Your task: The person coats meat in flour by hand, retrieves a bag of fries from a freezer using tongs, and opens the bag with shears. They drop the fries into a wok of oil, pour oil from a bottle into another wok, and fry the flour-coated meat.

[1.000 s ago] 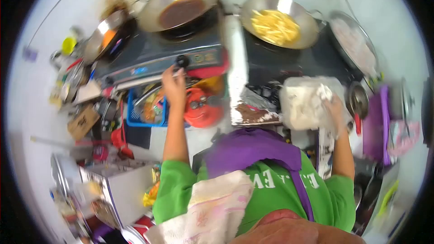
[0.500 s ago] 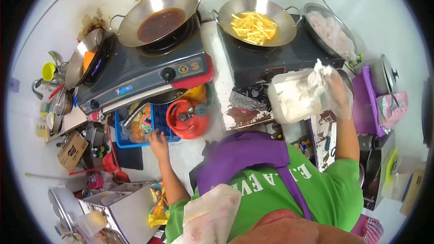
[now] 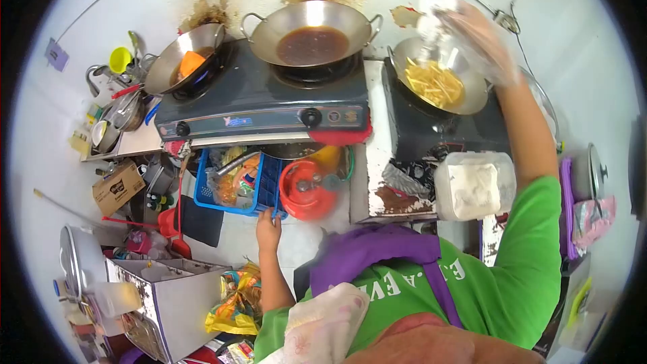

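My right hand (image 3: 482, 37), in a clear plastic glove, is closed on a white flour-coated piece of food (image 3: 433, 27), whose kind I cannot make out. It is held above a wok (image 3: 475, 71) where yellow potato fries (image 3: 435, 84) sit in oil. Below, a clear plastic tub of white flour (image 3: 475, 189) stands at the counter's front edge. My left hand (image 3: 268, 229) hangs low by the front corner of a blue plastic basket (image 3: 273, 189), its fingers slightly apart and holding nothing.
A two-burner gas stove (image 3: 263, 104) carries a wok of brown liquid (image 3: 313, 44) and, at left, a pan with an orange utensil (image 3: 192, 64). Beneath it stands a red gas cylinder (image 3: 306, 192). My arm partly hides a metal bowl (image 3: 542, 104) at right.
My right hand has lifted the coated piece out from over the flour tub, up and across to the fries wok. My left hand has shifted along the basket's front. The view has turned.
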Available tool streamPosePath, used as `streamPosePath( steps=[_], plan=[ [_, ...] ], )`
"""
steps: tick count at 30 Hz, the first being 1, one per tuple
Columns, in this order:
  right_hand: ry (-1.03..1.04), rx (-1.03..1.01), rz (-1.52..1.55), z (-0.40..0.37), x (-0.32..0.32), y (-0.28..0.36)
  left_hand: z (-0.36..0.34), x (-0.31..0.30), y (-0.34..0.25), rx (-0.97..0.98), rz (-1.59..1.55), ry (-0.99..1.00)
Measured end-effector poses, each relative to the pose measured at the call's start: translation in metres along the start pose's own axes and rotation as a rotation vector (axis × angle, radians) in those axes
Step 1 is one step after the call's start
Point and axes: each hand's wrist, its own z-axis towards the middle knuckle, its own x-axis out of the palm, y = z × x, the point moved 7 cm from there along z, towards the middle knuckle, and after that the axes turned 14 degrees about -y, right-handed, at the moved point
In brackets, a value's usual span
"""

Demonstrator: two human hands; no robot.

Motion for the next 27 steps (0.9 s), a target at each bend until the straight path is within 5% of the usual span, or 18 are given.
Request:
streamPosePath(
  steps=[3, 5, 6, 8, 11, 12, 21, 25, 27],
  plan=[
    [0.212, 0.027, 0.164, 0.060, 0.084, -0.039, -0.006, -0.007, 0.008, -0.052, 0.016, 0.015],
    [0.250, 0.172, 0.000, 0.087, 0.146, -0.072, -0.017, -0.011, 0.018, -0.081, 0.028, 0.010],
    [0.310, 0.174, -0.320, 0.100, 0.171, -0.082, -0.023, -0.011, 0.026, -0.122, 0.009, 0.013],
    [0.273, -0.006, -0.726, 0.108, 0.219, -0.066, -0.039, -0.009, 0.044, -0.201, -0.033, 0.023],
    [0.262, -0.367, -0.874, 0.120, 0.273, -0.124, -0.059, -0.010, 0.062, -0.239, 0.031, 0.052],
    [0.277, -0.349, -0.863, 0.120, 0.281, -0.135, -0.064, -0.009, 0.067, -0.260, 0.033, 0.059],
    [0.265, -0.254, -0.891, 0.144, 0.278, -0.136, -0.056, -0.011, 0.070, -0.271, 0.044, 0.086],
    [0.184, -0.413, -0.808, 0.147, 0.232, -0.076, -0.054, 0.018, 0.058, -0.192, 0.092, 0.231],
    [0.215, -0.321, -0.744, 0.132, 0.193, -0.034, -0.061, 0.036, 0.045, -0.128, 0.113, 0.344]
  ],
)
